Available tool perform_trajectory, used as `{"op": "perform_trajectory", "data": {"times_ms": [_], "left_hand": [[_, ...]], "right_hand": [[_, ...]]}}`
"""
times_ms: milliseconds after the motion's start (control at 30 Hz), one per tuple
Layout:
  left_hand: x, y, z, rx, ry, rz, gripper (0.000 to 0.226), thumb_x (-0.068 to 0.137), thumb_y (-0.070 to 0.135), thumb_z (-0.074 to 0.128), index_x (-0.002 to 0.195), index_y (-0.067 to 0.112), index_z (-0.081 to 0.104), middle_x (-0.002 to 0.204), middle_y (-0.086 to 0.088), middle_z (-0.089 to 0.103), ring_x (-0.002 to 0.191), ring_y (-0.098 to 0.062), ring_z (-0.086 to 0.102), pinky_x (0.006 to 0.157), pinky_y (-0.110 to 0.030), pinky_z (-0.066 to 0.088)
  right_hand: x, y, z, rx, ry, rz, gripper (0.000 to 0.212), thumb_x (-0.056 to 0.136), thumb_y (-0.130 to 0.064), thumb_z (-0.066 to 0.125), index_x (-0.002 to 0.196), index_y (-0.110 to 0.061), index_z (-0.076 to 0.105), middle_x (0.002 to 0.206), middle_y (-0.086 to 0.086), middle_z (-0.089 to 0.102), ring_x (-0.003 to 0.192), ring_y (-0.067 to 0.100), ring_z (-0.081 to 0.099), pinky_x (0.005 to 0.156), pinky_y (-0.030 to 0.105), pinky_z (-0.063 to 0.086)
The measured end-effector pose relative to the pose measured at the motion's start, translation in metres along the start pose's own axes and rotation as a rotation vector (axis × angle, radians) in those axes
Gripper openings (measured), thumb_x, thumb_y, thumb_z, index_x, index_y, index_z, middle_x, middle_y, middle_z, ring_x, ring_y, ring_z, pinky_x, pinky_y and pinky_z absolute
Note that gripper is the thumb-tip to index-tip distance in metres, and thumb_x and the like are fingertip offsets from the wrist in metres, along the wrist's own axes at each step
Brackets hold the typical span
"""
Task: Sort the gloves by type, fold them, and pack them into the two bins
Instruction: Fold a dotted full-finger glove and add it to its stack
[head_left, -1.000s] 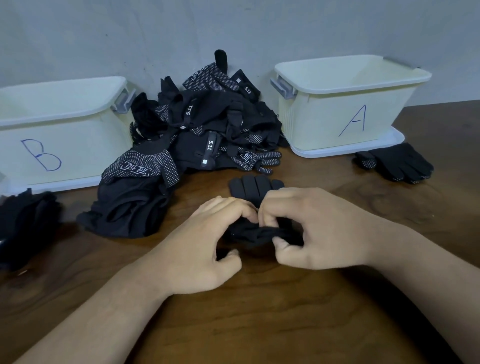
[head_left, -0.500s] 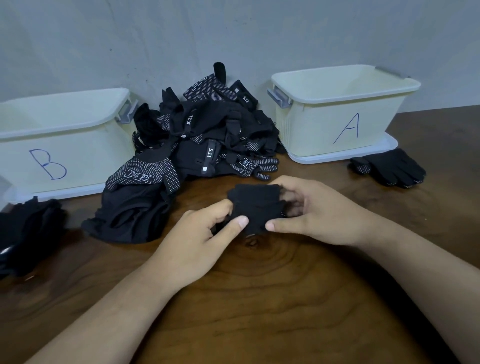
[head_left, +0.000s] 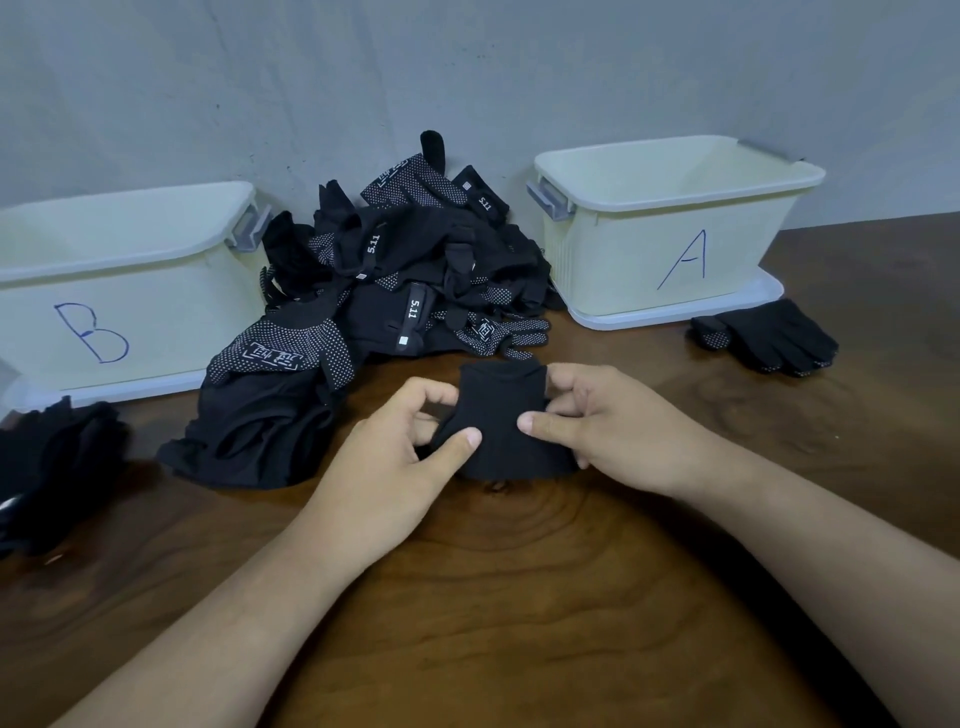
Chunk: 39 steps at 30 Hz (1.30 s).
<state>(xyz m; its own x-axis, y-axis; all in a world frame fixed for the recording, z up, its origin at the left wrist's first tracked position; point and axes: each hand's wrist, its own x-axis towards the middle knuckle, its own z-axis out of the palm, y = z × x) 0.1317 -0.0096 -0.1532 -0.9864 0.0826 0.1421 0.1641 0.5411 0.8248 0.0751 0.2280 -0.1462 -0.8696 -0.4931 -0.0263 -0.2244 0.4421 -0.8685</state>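
The walls of bin B (head_left: 119, 291) and bin A (head_left: 670, 244), both at the worktop's (head_left: 519, 597) far edge, hide what is inside them. The dark gloves (head_left: 52, 467) at the left edge are cut off and too murky to tell their type. The black cloth of the folded glove (head_left: 501, 421) covers most of my fingers. My left hand (head_left: 395, 467) and right hand (head_left: 618, 431) pinch it from either side, thumbs on its near face, fingers curled behind. It sits mid-worktop, just before the glove pile (head_left: 395, 291) between the bins. A loose pair (head_left: 769, 338) lies near bin A.
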Motion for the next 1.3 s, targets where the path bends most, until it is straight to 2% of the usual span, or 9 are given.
{"op": "perform_trajectory", "data": {"times_ms": [133, 333, 467, 567, 667, 800, 1000, 1200, 1300], "left_hand": [[0.003, -0.009, 0.006, 0.188, 0.105, 0.024, 0.040, 0.096, 0.046, 0.070, 0.128, 0.047, 0.046, 0.095, 0.017, 0.073, 0.079, -0.007, 0.067, 0.071, -0.028, 0.051], [0.004, -0.009, 0.011, 0.545, -0.036, 0.188, 0.041, 0.110, 0.043, 0.042, 0.149, 0.054, 0.048, 0.150, 0.026, 0.041, 0.149, -0.004, 0.023, 0.122, -0.037, 0.029], [0.006, -0.008, 0.011, 0.587, -0.111, 0.129, 0.043, 0.112, 0.047, 0.031, 0.152, 0.060, 0.039, 0.164, 0.032, 0.025, 0.157, 0.001, 0.001, 0.126, -0.037, 0.013], [0.005, -0.006, 0.011, 0.576, -0.130, 0.125, 0.044, 0.113, 0.048, 0.029, 0.154, 0.057, 0.037, 0.165, 0.033, 0.023, 0.156, 0.003, -0.002, 0.127, -0.035, 0.008], [0.003, -0.007, 0.009, 0.509, -0.086, 0.172, 0.043, 0.111, 0.049, 0.033, 0.152, 0.050, 0.045, 0.163, 0.031, 0.029, 0.155, 0.007, 0.002, 0.127, -0.032, 0.011], [0.001, -0.012, 0.003, 0.452, 0.011, 0.362, 0.027, 0.100, 0.052, 0.062, 0.124, 0.039, 0.066, 0.146, 0.025, 0.049, 0.152, 0.000, 0.026, 0.122, -0.034, 0.026], [0.004, -0.011, 0.005, 0.563, 0.026, 0.459, 0.013, 0.100, 0.041, 0.064, 0.108, 0.031, 0.069, 0.132, 0.019, 0.060, 0.143, -0.004, 0.040, 0.119, -0.029, 0.029], [-0.001, 0.001, 0.007, 0.184, 0.090, 0.271, 0.009, 0.104, 0.035, 0.062, 0.112, 0.036, 0.065, 0.115, 0.020, 0.070, 0.114, -0.007, 0.065, 0.087, -0.033, 0.055], [-0.003, 0.011, 0.003, -0.310, 0.118, 0.139, 0.020, 0.106, 0.030, 0.057, 0.124, 0.030, 0.066, 0.117, 0.006, 0.076, 0.111, -0.017, 0.072, 0.099, -0.044, 0.057]], "right_hand": [[0.003, 0.000, 0.012, -0.053, 0.189, 0.088, 0.021, 0.100, -0.041, 0.072, 0.113, -0.031, 0.060, 0.087, -0.009, 0.080, 0.063, 0.011, 0.071, 0.059, 0.026, 0.056], [0.003, 0.004, 0.020, -0.233, 0.359, 0.040, 0.047, 0.090, -0.042, 0.081, 0.124, -0.035, 0.048, 0.083, -0.009, 0.070, 0.071, -0.002, 0.064, 0.061, 0.014, 0.042], [-0.002, 0.001, 0.020, -0.484, 0.391, -0.084, 0.046, 0.089, -0.037, 0.080, 0.122, -0.033, 0.048, 0.097, -0.017, 0.053, 0.082, 0.004, 0.055, 0.071, 0.024, 0.044], [-0.001, 0.000, 0.016, -0.690, 0.341, -0.316, 0.037, 0.088, -0.024, 0.080, 0.117, -0.031, 0.059, 0.120, -0.016, 0.049, 0.111, 0.011, 0.048, 0.093, 0.031, 0.046], [0.003, 0.005, 0.013, -0.748, 0.181, -0.424, 0.024, 0.097, -0.012, 0.068, 0.113, -0.030, 0.070, 0.123, -0.016, 0.062, 0.116, 0.012, 0.054, 0.099, 0.038, 0.048], [0.001, 0.008, 0.009, -0.685, 0.105, -0.368, 0.027, 0.104, -0.015, 0.055, 0.122, -0.030, 0.068, 0.122, -0.016, 0.065, 0.107, 0.012, 0.059, 0.097, 0.027, 0.043], [-0.002, 0.002, 0.006, -0.742, 0.025, -0.326, 0.048, 0.092, -0.068, 0.056, 0.129, -0.039, 0.064, 0.128, -0.023, 0.059, 0.115, 0.005, 0.057, 0.108, 0.029, 0.039], [-0.003, 0.000, 0.003, -0.392, 0.167, -0.325, 0.011, 0.096, -0.032, 0.074, 0.107, -0.036, 0.073, 0.098, -0.015, 0.073, 0.092, 0.008, 0.067, 0.084, 0.038, 0.055], [-0.005, -0.006, 0.004, 0.019, 0.237, -0.261, 0.018, 0.094, -0.018, 0.081, 0.106, -0.030, 0.076, 0.101, -0.008, 0.077, 0.096, 0.012, 0.073, 0.090, 0.035, 0.060]]}}
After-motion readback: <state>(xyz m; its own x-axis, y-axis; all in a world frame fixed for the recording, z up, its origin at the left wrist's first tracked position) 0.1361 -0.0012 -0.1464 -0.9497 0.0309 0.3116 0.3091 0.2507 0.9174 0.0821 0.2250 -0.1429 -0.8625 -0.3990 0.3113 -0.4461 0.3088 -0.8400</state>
